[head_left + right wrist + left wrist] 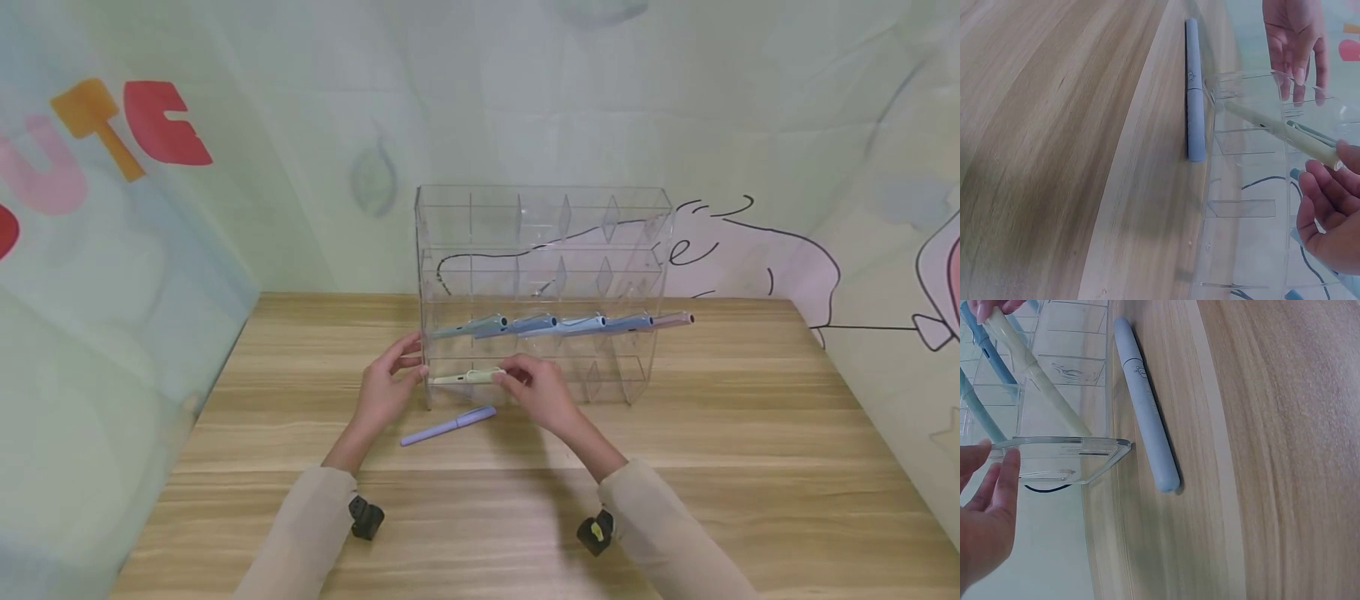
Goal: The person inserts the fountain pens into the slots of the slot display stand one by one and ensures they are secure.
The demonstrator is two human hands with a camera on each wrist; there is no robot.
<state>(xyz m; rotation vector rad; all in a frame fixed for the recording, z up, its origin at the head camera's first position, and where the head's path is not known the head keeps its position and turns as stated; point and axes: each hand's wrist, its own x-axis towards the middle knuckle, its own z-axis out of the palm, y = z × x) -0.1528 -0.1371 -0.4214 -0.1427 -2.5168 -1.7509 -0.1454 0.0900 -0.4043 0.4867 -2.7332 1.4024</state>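
A clear acrylic pen rack stands upright on the table. My right hand pinches the cap end of a pale green pen, which slants into the rack's lowest tier at the left. In the right wrist view thumb and fingers of the right hand meet at that pen's end. My left hand holds the rack's left side panel, thumb in front and fingers behind; the left wrist view shows its fingertips at the clear edge. In front of the rack lies a lavender pen, capped, on the table.
Several pens in teal, blue and pink lie slanted along the rack's tier above, the pink pen sticking out past the right side. Printed cloth hangs behind and on both sides of the wooden table.
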